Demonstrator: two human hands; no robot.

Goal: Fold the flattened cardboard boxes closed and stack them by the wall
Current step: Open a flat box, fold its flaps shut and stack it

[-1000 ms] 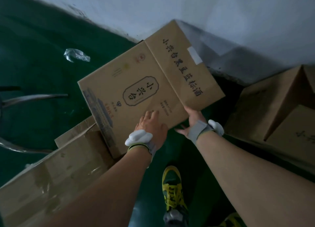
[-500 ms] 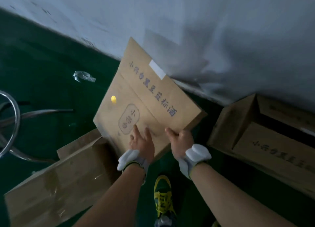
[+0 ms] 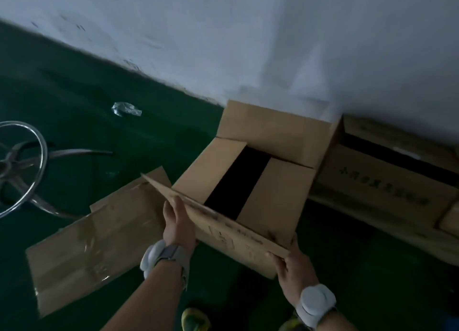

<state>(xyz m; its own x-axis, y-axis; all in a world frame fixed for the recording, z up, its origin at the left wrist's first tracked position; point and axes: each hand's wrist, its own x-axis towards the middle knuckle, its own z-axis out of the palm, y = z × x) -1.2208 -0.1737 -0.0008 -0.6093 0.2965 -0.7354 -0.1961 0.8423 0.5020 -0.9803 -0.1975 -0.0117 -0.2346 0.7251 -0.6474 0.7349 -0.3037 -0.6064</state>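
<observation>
A brown cardboard box (image 3: 275, 196) stands opened up on the green floor against the white wall (image 3: 248, 45). Its two side flaps lie partly inward with a dark gap between them, and the far flap leans toward the wall. My left hand (image 3: 177, 222) grips the left part of the near flap. My right hand (image 3: 290, 263) grips that flap's right corner from below. The near flap is raised and tilted. Another flattened cardboard box (image 3: 94, 238) lies on the floor to the left.
More brown boxes (image 3: 382, 184) with printed characters sit by the wall on the right. A chrome ring-shaped stool base (image 3: 22, 166) stands at the left. A crumpled clear plastic scrap (image 3: 125, 109) lies on the floor. My yellow shoe (image 3: 195, 319) shows at the bottom.
The flat printed box I held up has been opened into a box shape and set by the wall. My hands moved from its face to the near flap.
</observation>
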